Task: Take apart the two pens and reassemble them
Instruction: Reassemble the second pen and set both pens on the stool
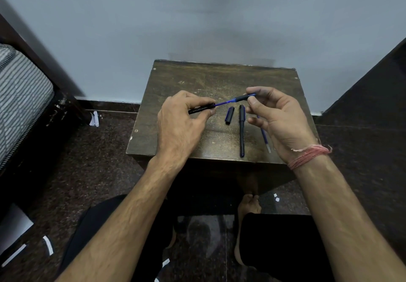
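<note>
My left hand point(182, 119) grips a black pen barrel point(201, 109) with white lettering. A blue refill point(225, 102) sticks out of the barrel's right end. Its far end carries the black grip section point(241, 98), pinched by the thumb and fingers of my right hand point(279, 116). On the small wooden table point(175, 88) below lie a dark blue cap point(229, 115), a second black pen barrel point(242, 131) pointing toward me, and a loose blue refill point(264, 138) partly hidden under my right hand.
The table stands against a pale wall. A striped mattress point(19, 97) on a dark frame is at the left, and a dark panel point(373, 97) at the right. My knees and bare feet are below the table on the dark stone floor, with paper scraps point(94, 119) around.
</note>
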